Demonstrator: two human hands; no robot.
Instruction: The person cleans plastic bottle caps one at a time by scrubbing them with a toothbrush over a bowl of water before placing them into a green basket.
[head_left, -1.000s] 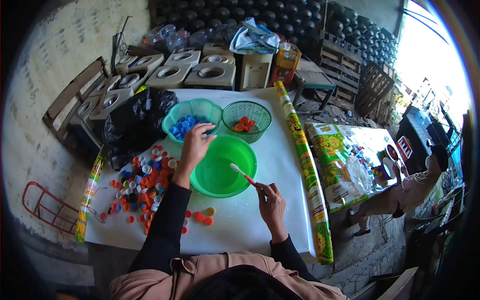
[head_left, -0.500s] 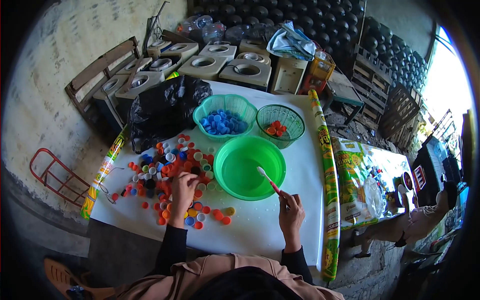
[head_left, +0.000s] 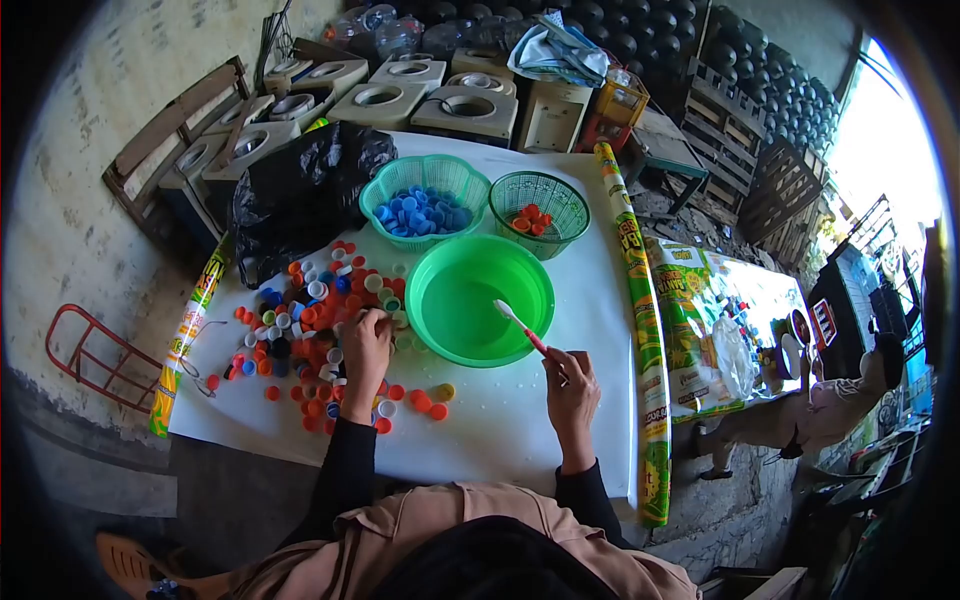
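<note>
My right hand grips a toothbrush with a pinkish-red handle and white head. The brush's head is over the green basin, which has a little water in it. My left hand is at the right side of a spread of plastic bottle caps, mostly red and orange, with white, blue, black and yellow ones. Its fingers are curled together; whatever they hold, if anything, is hidden. Blue caps fill a pale green basket. Several red-orange caps lie in a darker green basket.
A black plastic bag lies at the table's back left. Rolled printed sheeting runs along the right edge. Behind stand beige dispenser casings. A person is beside another table on the right.
The view has shifted, so the table sits a little higher and further left. My left hand has moved slightly nearer the basin within the caps. The toothbrush stays in my right hand.
</note>
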